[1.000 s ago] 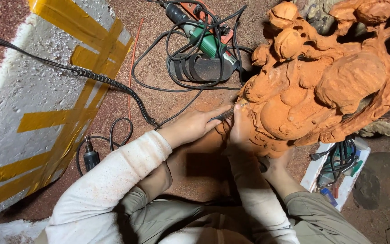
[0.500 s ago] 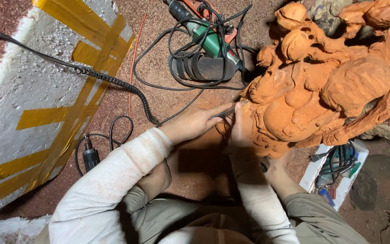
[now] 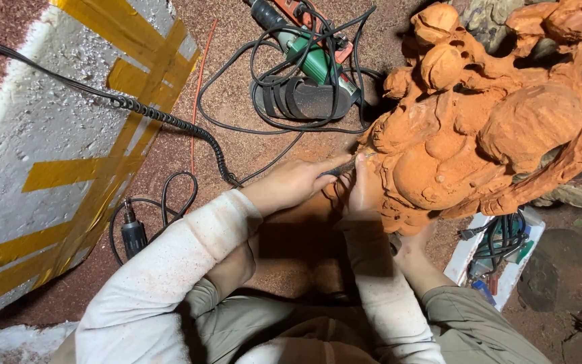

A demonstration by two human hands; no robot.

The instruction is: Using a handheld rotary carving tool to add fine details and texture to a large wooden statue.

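Left hand [image 3: 291, 183] is pinching a thin dark tool [image 3: 342, 168] w/ its tip on the orange carving [image 3: 479, 135]. Right hand [image 3: 365, 192] is pressing flat vs. the carving, prob. steadying it.

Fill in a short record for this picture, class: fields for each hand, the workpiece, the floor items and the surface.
Left hand: left hand grips a slim dark tool, tip at the carving
Right hand: right hand rests against the carving
Workpiece: orange carved sculpture
Floor items: green power tool, coiled cables
Surface: reddish dusty floor
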